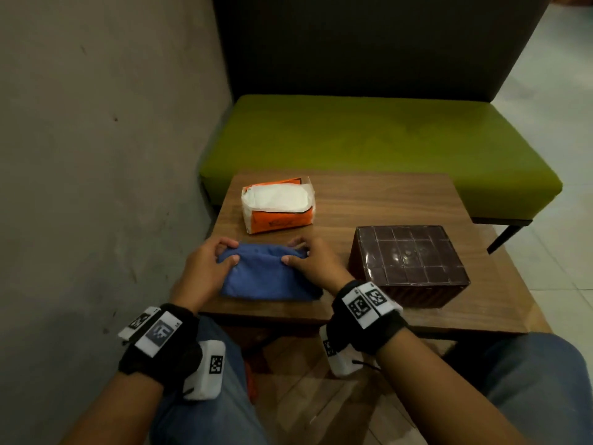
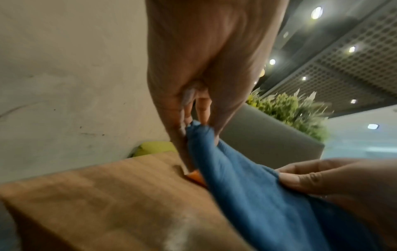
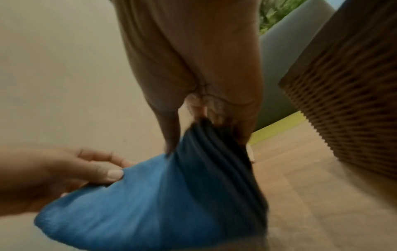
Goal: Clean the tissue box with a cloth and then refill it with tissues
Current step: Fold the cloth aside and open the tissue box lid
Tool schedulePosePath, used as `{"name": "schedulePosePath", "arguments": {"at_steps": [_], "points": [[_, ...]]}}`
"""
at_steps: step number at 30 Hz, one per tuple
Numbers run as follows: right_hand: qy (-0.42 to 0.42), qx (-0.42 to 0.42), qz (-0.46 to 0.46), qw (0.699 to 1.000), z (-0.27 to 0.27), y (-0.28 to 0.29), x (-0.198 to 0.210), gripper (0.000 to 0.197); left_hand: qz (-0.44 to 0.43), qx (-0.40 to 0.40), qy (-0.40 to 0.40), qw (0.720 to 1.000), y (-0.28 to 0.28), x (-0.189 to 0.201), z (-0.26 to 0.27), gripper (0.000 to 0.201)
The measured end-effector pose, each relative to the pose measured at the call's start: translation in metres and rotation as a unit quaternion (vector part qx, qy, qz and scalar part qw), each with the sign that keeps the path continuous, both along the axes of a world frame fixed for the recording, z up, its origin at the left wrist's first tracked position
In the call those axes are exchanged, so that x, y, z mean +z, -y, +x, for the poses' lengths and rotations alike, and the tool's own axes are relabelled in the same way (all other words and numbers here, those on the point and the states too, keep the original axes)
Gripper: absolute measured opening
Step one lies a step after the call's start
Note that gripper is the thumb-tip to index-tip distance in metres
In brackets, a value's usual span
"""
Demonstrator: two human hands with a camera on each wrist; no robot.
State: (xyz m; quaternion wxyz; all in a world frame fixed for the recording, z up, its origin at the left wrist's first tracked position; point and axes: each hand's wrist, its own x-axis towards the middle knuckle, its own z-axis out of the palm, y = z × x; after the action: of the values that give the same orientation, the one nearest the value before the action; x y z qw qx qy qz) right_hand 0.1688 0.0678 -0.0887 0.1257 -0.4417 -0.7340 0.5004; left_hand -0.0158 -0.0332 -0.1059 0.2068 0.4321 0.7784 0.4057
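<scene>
A blue cloth (image 1: 266, 277) lies folded near the front edge of the wooden table (image 1: 369, 200). My left hand (image 1: 221, 255) pinches its far left corner and my right hand (image 1: 301, 255) pinches its far right corner. The left wrist view shows the cloth (image 2: 247, 195) bunched between finger and thumb of my left hand (image 2: 197, 125). In the right wrist view the cloth (image 3: 150, 203) hangs from my right hand (image 3: 206, 125). A dark brown tissue box (image 1: 407, 264) with a grid-patterned top stands to the right. An orange pack of white tissues (image 1: 277, 203), open on top, lies behind the cloth.
A grey wall (image 1: 96, 155) runs close along the left of the table. Beyond the table stands a green bench seat (image 1: 369, 139) with a dark backrest. My knees in jeans (image 1: 529, 380) are below the table's front edge. The woven side of the box (image 3: 343, 110) stands just right of my right hand.
</scene>
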Motion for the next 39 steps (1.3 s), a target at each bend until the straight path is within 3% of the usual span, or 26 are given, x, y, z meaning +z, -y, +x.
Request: {"name": "schedulePosePath", "arguments": {"at_steps": [3,5,7,10,14,16,20,23,28,32,39], "points": [[0.122,-0.001,0.169,0.978,-0.007,0.006,-0.019,0.036,-0.08,0.024,-0.021,0.996,-0.01,-0.017,-0.007,0.026],[0.138,0.047,0.231,0.962,-0.006,0.013,-0.023,0.033,-0.079,0.011,-0.07,0.994,-0.011,-0.02,-0.004,0.025],[0.167,0.128,0.254,0.944,-0.005,0.019,-0.028,0.031,-0.077,-0.033,-0.101,0.991,-0.009,-0.024,0.005,0.022],[0.24,0.196,0.25,0.917,-0.003,0.024,-0.037,0.036,-0.155,-0.106,-0.126,0.974,-0.004,-0.033,0.018,0.027],[0.23,0.21,0.228,0.922,0.005,0.025,-0.032,0.047,-0.209,-0.098,-0.119,0.966,-0.01,-0.033,0.018,0.032],[0.217,0.212,0.221,0.927,0.02,0.025,-0.014,0.056,-0.236,-0.127,-0.139,0.953,-0.016,-0.026,0.028,0.047],[0.189,0.175,0.25,0.933,0.065,0.016,0.039,0.072,-0.172,-0.238,-0.104,0.95,-0.032,0.001,0.072,0.081],[0.267,0.161,0.251,0.916,0.104,-0.007,0.067,0.094,-0.168,-0.31,-0.061,0.934,-0.051,0.017,0.109,0.114],[0.371,0.142,0.205,0.895,0.151,-0.048,0.068,0.127,-0.151,-0.359,-0.036,0.92,-0.08,0.016,0.146,0.139],[0.392,0.155,0.195,0.886,0.162,-0.061,0.057,0.141,-0.118,-0.353,-0.016,0.928,-0.094,0.007,0.159,0.144],[0.406,0.196,0.222,0.865,0.15,-0.067,0.046,0.143,-0.08,-0.341,0.025,0.936,-0.094,-0.007,0.153,0.144]]}}
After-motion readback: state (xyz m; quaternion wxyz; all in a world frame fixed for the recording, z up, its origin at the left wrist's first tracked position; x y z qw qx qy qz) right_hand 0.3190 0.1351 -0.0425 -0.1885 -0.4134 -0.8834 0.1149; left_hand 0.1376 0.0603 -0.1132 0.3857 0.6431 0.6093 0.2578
